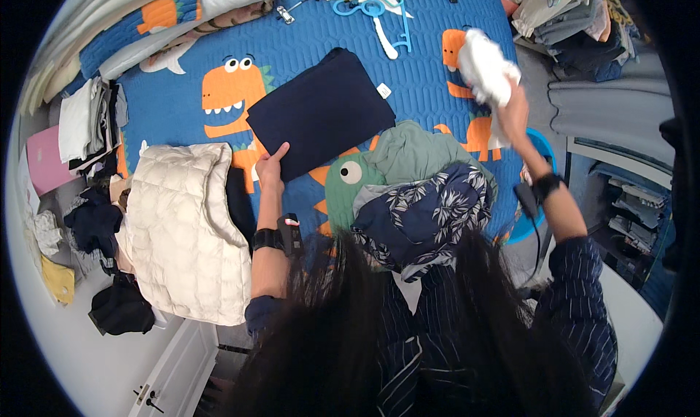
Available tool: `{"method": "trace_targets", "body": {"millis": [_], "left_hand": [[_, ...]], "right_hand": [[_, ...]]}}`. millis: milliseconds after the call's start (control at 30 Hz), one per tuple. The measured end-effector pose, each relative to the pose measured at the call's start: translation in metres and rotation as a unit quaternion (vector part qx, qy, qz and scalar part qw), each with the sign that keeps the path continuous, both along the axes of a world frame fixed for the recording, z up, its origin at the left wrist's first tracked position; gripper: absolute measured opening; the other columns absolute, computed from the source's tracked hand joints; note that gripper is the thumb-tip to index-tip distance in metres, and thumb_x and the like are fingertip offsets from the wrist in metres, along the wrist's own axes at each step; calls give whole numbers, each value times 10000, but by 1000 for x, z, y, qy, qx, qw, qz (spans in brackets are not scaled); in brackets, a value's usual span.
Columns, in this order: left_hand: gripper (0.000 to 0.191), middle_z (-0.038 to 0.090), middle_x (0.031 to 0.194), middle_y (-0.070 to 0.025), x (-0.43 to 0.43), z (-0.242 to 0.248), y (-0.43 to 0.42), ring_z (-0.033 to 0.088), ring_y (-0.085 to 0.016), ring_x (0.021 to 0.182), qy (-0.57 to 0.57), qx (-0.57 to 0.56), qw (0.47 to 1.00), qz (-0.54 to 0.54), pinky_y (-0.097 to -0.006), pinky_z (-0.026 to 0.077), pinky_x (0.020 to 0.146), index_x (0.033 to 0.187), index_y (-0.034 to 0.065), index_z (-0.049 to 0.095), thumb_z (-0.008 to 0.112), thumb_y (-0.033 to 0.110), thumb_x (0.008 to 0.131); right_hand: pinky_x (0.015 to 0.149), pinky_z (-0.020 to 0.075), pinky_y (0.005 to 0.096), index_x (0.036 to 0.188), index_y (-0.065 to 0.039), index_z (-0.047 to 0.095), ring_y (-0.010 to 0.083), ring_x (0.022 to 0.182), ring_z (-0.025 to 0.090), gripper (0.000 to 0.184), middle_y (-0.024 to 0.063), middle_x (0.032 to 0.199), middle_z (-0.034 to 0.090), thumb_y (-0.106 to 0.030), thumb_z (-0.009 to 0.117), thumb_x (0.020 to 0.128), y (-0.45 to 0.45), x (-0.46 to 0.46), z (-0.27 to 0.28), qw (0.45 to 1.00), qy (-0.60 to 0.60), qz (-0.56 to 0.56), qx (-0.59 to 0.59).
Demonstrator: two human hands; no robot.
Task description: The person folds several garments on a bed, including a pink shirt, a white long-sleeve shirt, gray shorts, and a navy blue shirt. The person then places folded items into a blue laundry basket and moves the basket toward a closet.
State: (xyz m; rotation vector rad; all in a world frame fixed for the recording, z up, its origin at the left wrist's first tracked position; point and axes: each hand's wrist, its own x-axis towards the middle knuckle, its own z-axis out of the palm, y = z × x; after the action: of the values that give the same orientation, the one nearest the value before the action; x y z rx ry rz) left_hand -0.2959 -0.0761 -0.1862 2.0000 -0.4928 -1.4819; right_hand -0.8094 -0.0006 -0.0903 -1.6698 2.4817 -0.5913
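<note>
A folded dark navy cloth [328, 111], with a small white tag at its right edge, lies on a blue quilted bed cover [306, 34]. My left hand [272, 168] grips its lower left corner, thumb on top. Over the right side of the bed my right hand [513, 113] holds up a bunched white cloth [486, 67], blurred at its edges. Between my arms lie a crumpled grey-green garment [421, 149] and a navy leaf-print garment [432, 214]. Left of my left forearm is a cream quilted vest [180, 236].
Blue hangers [372, 9] and clip hangers lie at the bed's far side. A stack of folded clothes [87, 124] stands at the left. Beside the bed at the right is a blue tub [538, 220]. More clothes [574, 23] are heaped at the upper right.
</note>
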Motion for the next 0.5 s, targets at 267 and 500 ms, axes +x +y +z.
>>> {"method": "trace_targets", "body": {"millis": [267,500], "left_hand": [[368,611,1059,-121,-17,58,-10,608,-259,936,364,-11,930,-47,-396,501,836,1110,-2,549,668,138,791],[424,596,1013,-120,-69,214,17,618,-226,856,302,-223,922,-91,-365,535,742,1129,-15,499,660,-8,737]], "right_hand": [[989,334,416,1227,-32,441,380,1179,402,691,231,1259,431,-246,764,655,102,151,72,970,-88,213,72],[809,494,341,1166,-25,535,229,955,606,510,133,1075,612,-455,394,930,105,251,80,629,-710,25,317]]}}
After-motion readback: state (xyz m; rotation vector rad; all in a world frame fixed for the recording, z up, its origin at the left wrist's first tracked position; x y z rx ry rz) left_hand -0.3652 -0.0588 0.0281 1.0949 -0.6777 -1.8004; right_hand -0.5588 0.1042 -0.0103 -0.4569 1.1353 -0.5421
